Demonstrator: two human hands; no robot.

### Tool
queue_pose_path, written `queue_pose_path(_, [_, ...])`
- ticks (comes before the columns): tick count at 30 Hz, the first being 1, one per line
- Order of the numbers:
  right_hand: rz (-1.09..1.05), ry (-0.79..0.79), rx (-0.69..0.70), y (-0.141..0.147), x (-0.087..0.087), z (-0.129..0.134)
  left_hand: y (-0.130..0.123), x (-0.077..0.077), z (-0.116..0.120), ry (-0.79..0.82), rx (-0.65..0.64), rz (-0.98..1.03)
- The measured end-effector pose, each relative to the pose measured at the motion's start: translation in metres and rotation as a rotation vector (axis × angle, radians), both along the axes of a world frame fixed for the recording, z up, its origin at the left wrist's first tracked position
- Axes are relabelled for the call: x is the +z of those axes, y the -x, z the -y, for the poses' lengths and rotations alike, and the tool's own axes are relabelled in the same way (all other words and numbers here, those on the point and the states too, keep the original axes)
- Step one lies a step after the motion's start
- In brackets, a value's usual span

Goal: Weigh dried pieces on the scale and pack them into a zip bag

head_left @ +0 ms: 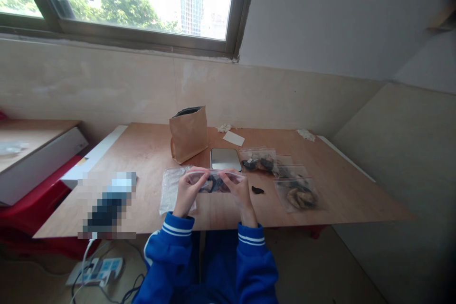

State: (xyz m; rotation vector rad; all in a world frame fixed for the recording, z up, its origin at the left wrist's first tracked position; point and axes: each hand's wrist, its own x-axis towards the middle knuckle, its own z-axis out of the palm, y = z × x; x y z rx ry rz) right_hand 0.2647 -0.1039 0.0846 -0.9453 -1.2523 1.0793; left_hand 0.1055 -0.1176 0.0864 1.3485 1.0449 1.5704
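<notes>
Both my hands pinch the top edge of a clear zip bag (214, 184) with dark pieces inside. My left hand (188, 191) is closed on the bag's left part, thumb pointing inward. My right hand (238, 193) grips the right part in the same way, the two thumbs a short way apart. Beneath my left hand lies a stack of clear plastic bags (168, 190). A flat scale (225, 159) with a shiny top sits just beyond the held bag. Right of my right hand a single dark piece (257, 190) rests on the table.
Several filled zip bags (301, 196) lie on the right of the wooden table (338, 190). An open brown paper bag (189, 135) stands at the back, near a white card (233, 138). A blurred-out device (110, 204) with a white cable lies left. A power strip (96, 270) is on the floor.
</notes>
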Motion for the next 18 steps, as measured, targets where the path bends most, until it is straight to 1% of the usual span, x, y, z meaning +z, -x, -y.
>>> queue_pose_path(2, [0.005, -0.009, -0.013, 0.0013, 0.0004, 0.0002, -0.0009, 0.0025, 0.0008, 0.000, 0.020, -0.009])
queue_pose_path(6, [0.039, -0.074, -0.068, 0.0031, 0.0005, -0.0004, -0.0039, 0.0084, 0.0030, -0.014, 0.092, -0.028])
queue_pose_path(9, [0.035, -0.080, -0.070, 0.0042, 0.0008, -0.0005, -0.0046, 0.0092, 0.0034, -0.003, 0.104, -0.012])
queue_pose_path(11, [0.024, -0.060, -0.049, 0.0047, 0.0009, -0.0001, -0.0039, 0.0080, 0.0029, 0.009, 0.082, 0.003])
queue_pose_path(14, [0.021, -0.028, 0.035, 0.0055, 0.0011, 0.0012, -0.0027, 0.0058, 0.0019, 0.000, 0.001, -0.009])
queue_pose_path(16, [0.030, -0.044, 0.068, 0.0068, 0.0011, 0.0017, -0.0025, 0.0051, 0.0019, -0.025, -0.036, -0.024])
queue_pose_path(18, [0.039, -0.079, 0.062, 0.0087, 0.0010, 0.0017, -0.0030, 0.0051, 0.0025, -0.046, -0.042, -0.035])
